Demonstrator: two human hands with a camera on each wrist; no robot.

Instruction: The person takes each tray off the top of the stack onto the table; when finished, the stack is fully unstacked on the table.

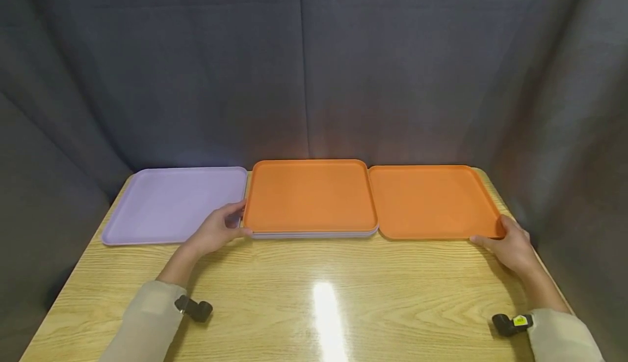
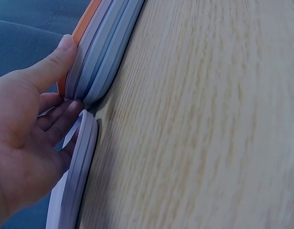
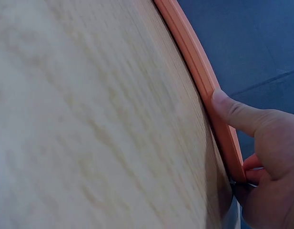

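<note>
A pale lilac tray (image 1: 171, 204), an orange tray (image 1: 309, 194) topping a stack of lilac trays (image 1: 314, 235), and a second orange tray (image 1: 432, 201) sit on a light, wood-grained surface (image 1: 314, 296). The backdrop (image 1: 314, 62) is dark grey-blue cloth; the sleeves (image 1: 147, 324) are beige.

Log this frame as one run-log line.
left hand: grips corner of middle tray stack | right hand: grips corner of right orange tray | purple tray: left, flat on table
</note>
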